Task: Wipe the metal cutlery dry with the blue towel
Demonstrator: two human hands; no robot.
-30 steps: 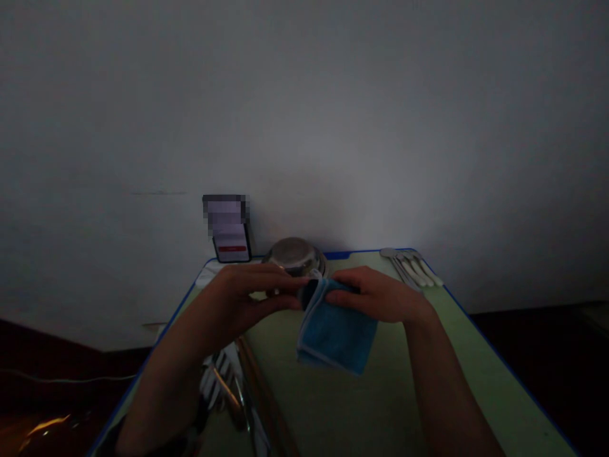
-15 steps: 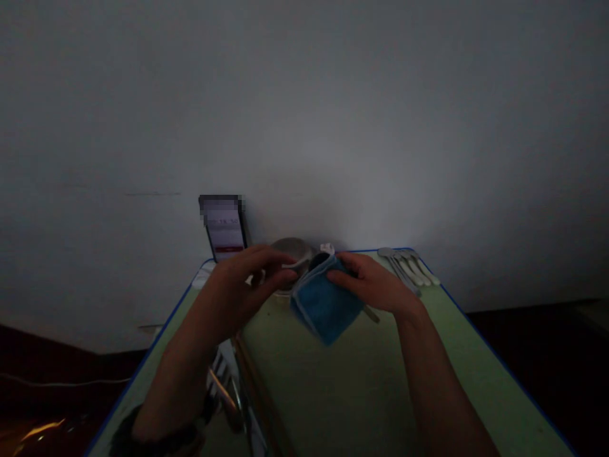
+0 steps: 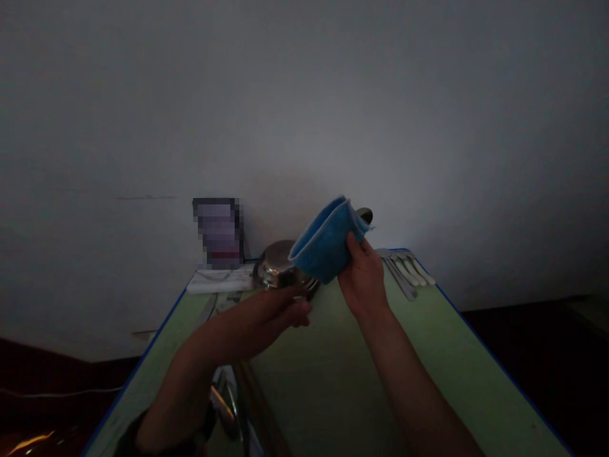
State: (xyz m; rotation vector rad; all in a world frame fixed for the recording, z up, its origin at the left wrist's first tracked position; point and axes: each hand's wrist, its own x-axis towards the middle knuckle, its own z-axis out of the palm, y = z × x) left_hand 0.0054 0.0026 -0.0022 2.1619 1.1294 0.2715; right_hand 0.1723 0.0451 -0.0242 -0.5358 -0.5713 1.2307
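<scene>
My right hand (image 3: 364, 282) is raised above the green table (image 3: 428, 381) and is closed on a folded blue cloth (image 3: 326, 244). A metal spoon end (image 3: 365, 214) sticks out of the top of the cloth. My left hand (image 3: 278, 311) hovers low over the table in front of an upturned metal bowl (image 3: 276, 266). Its fingers stretch out to the right, and I see nothing in them. The light is dim.
A phone (image 3: 219, 231) leans against the wall at the back left, with a white napkin (image 3: 216, 280) lying below it. Several white-handled utensils (image 3: 409, 270) lie at the back right. More cutlery and long sticks (image 3: 233, 400) lie near my left forearm.
My right hand has lifted the blue cloth up and away from the left hand, taking the spoon along. The left hand has let go and dropped lower.
</scene>
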